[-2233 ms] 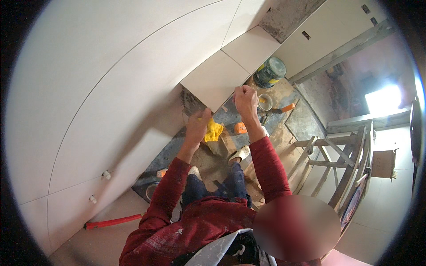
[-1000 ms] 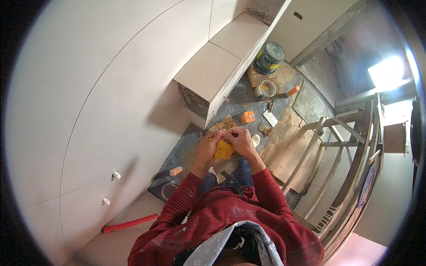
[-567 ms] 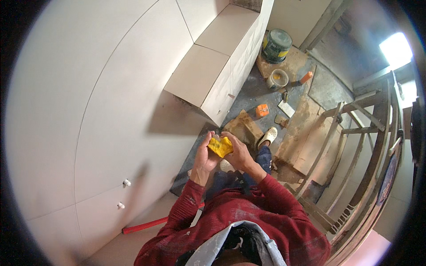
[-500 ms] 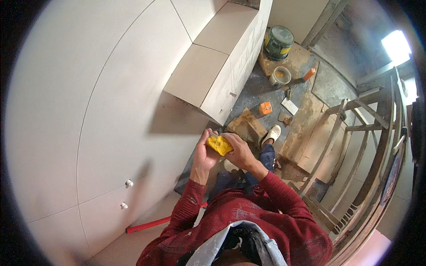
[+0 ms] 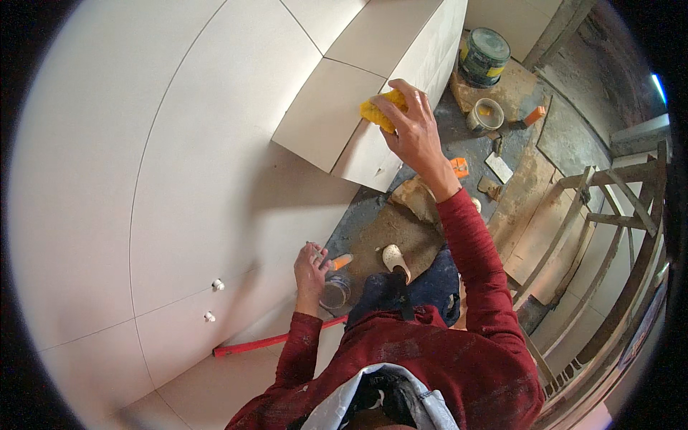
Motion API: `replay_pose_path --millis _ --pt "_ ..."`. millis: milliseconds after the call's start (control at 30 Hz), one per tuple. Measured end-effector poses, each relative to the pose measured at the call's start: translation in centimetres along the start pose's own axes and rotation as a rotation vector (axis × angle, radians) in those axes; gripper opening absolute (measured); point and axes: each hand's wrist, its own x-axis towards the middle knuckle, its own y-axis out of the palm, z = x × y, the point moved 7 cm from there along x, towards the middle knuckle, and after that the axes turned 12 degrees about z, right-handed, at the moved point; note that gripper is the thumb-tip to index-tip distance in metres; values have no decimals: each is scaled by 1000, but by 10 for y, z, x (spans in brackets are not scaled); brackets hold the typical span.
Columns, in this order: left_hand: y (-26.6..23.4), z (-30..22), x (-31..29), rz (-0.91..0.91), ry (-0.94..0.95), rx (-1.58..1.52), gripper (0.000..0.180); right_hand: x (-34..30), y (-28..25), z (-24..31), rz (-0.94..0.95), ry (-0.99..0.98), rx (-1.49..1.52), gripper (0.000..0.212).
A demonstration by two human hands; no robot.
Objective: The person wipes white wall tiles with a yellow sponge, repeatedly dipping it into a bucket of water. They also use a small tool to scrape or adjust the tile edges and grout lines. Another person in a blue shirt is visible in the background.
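My right hand (image 5: 414,129) grips a yellow sponge (image 5: 374,113) against the outer corner edge of a tiled box ledge (image 5: 326,107) that juts from the wall. My left hand (image 5: 310,271) is low beside the tiled wall (image 5: 193,179), its fingers curled around something small and greyish that I cannot make out. Right beside its fingers shows an orange handle-like piece (image 5: 341,262); whether the hand touches it is unclear. Below that, a small round container (image 5: 335,292) stands partly hidden by my arm and clothing.
A dark lidded bucket (image 5: 489,54), a smaller pail (image 5: 485,115) and an orange-handled tool (image 5: 534,116) are on the floor at far right. An orange box (image 5: 459,167) and a white tile piece (image 5: 499,167) lie nearer. A wooden frame (image 5: 573,222) stands at right; a red bar (image 5: 279,342) runs along the wall.
My hands have parted. The right has carried the sponge up and forward onto the ledge's edge, while the left has dropped lower and nearer. My view and feet have shifted.
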Motion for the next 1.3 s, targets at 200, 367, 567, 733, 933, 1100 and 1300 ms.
replay_pose_path --millis 200,367,567,733,933,1100,1300 --pt "-2 24 -8 21 -60 62 26 1 6 10 25 -32 -13 37" --pt "6 20 -8 9 -47 66 27 -16 22 35 97 -151 -58 34" --pt "16 11 -5 21 -27 114 25 -57 27 117 185 -459 -26 35" --pt "17 11 -1 66 -10 90 27 -55 10 87 137 -187 412 56" --pt "11 24 1 36 -34 69 23 -39 13 -24 -308 468 620 40" --pt "17 27 3 65 -61 106 18 -48 33 42 -206 391 345 48" --pt "45 11 -3 272 -78 -178 18 -117 56 110 107 218 711 58"
